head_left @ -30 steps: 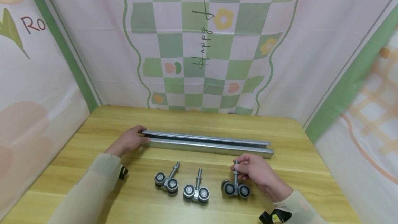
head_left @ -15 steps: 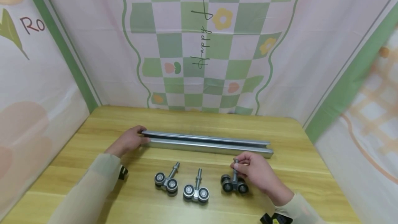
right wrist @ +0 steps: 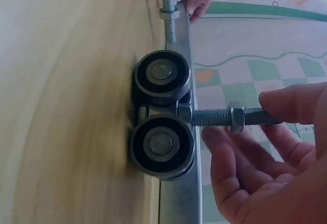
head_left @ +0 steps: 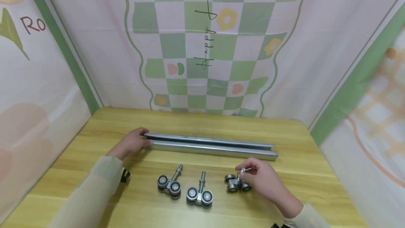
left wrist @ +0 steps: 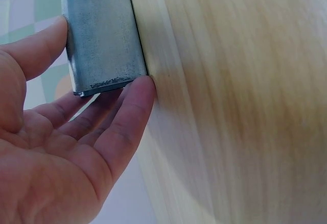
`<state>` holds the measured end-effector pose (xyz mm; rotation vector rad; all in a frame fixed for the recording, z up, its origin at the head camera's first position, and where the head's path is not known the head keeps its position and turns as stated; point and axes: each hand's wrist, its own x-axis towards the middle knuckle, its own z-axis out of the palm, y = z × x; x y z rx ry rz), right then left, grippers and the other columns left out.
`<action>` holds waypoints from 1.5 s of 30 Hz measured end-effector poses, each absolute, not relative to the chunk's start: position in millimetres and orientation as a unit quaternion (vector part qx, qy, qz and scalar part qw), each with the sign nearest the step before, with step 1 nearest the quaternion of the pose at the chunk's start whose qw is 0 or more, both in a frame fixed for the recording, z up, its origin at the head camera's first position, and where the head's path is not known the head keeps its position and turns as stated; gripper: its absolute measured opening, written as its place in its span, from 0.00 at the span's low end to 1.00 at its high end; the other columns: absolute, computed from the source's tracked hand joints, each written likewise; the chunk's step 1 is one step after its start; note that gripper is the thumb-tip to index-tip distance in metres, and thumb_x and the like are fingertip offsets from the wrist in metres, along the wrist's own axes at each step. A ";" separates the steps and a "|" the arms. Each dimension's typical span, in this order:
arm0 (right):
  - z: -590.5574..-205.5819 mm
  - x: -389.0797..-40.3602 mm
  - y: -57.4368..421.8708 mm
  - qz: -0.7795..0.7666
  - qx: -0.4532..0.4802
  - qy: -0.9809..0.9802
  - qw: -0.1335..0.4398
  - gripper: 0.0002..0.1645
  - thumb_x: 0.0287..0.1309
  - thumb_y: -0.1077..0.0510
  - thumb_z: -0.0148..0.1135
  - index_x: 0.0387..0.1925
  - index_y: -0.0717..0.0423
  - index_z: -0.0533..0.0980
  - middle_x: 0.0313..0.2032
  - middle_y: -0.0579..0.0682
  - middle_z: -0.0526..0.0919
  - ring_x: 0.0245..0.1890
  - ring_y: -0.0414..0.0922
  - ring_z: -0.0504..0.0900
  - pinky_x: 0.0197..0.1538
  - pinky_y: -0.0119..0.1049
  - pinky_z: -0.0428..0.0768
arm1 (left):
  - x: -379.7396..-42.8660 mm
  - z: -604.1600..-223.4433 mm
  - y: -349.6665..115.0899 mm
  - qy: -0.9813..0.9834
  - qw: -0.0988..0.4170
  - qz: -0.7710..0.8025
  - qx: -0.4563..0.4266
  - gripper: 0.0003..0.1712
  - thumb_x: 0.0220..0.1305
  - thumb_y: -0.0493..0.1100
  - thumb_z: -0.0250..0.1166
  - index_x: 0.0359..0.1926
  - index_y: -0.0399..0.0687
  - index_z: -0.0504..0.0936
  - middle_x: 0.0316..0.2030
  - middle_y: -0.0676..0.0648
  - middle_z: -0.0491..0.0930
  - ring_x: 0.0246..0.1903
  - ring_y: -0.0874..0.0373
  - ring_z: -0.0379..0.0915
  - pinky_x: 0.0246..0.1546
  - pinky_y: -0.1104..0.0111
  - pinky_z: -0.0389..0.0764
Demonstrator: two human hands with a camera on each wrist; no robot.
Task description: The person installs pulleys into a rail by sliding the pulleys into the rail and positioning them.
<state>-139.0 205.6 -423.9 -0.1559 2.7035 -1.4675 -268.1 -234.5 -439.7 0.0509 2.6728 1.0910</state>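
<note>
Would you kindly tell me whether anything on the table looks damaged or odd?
The metal channel has dark, rough marks along its end by the left hand, perhaps scuffing; nothing else stands out.

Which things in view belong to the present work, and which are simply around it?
Work, apparently: metal channel, gripped by left fingers; roller carriage, pinched by right fingers; probably the matching left carriage and middle carriage.
Around: wooden table; printed backdrop.
</note>
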 end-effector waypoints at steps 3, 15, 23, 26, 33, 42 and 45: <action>-424.5 -135.3 206.5 -0.454 -0.052 0.889 0.027 0.11 0.54 0.63 0.72 0.41 0.54 0.81 0.40 0.46 0.85 0.40 0.42 0.83 0.46 0.37 0.81 | -267.8 -439.0 -234.2 0.918 0.128 0.376 0.017 0.39 0.68 0.53 0.65 0.71 0.38 0.64 0.69 0.32 0.62 0.65 0.32 0.59 0.63 0.39 0.63; -427.1 -130.8 205.7 -0.391 -0.055 0.919 0.006 0.04 0.58 0.57 0.71 0.36 0.47 0.83 0.31 0.36 0.83 0.35 0.38 0.80 0.43 0.39 0.79 | -267.2 -438.4 -233.1 0.915 0.130 0.381 0.013 0.38 0.68 0.52 0.64 0.72 0.38 0.63 0.69 0.32 0.61 0.64 0.33 0.61 0.61 0.41 0.66; -426.9 -130.1 205.8 -0.382 -0.054 0.923 0.001 0.03 0.58 0.56 0.71 0.34 0.45 0.83 0.30 0.36 0.82 0.34 0.38 0.80 0.40 0.38 0.78 | -268.0 -440.2 -233.3 0.917 0.125 0.380 0.013 0.38 0.68 0.51 0.65 0.71 0.37 0.64 0.68 0.32 0.63 0.63 0.34 0.63 0.59 0.42 0.68; -426.8 -130.1 205.9 -0.374 -0.052 0.926 -0.001 0.03 0.58 0.53 0.71 0.33 0.45 0.83 0.29 0.35 0.82 0.33 0.38 0.79 0.38 0.38 0.78 | -267.8 -440.5 -233.5 0.916 0.125 0.380 0.011 0.38 0.68 0.51 0.65 0.71 0.38 0.64 0.69 0.32 0.63 0.63 0.34 0.63 0.59 0.42 0.68; -427.7 -129.0 206.9 -0.365 -0.052 0.929 -0.010 0.03 0.59 0.53 0.70 0.34 0.45 0.83 0.28 0.35 0.81 0.33 0.38 0.78 0.38 0.37 0.77 | -268.0 -440.2 -233.6 0.917 0.126 0.377 0.011 0.39 0.68 0.52 0.65 0.72 0.38 0.63 0.69 0.31 0.62 0.65 0.33 0.60 0.61 0.40 0.66; -427.6 -128.3 211.3 -0.355 -0.061 0.932 -0.021 0.05 0.62 0.51 0.68 0.34 0.46 0.82 0.29 0.35 0.81 0.32 0.38 0.78 0.37 0.36 0.77 | -268.4 -439.8 -234.2 0.915 0.127 0.382 0.011 0.38 0.68 0.52 0.65 0.71 0.38 0.64 0.69 0.31 0.63 0.64 0.34 0.62 0.60 0.42 0.68; -426.6 -128.3 212.5 -0.351 -0.061 0.934 -0.020 0.05 0.64 0.50 0.67 0.34 0.46 0.82 0.29 0.35 0.81 0.31 0.38 0.78 0.36 0.36 0.77 | -268.5 -439.3 -234.5 0.915 0.128 0.383 0.012 0.38 0.68 0.51 0.65 0.71 0.38 0.65 0.68 0.32 0.63 0.64 0.35 0.62 0.59 0.43 0.68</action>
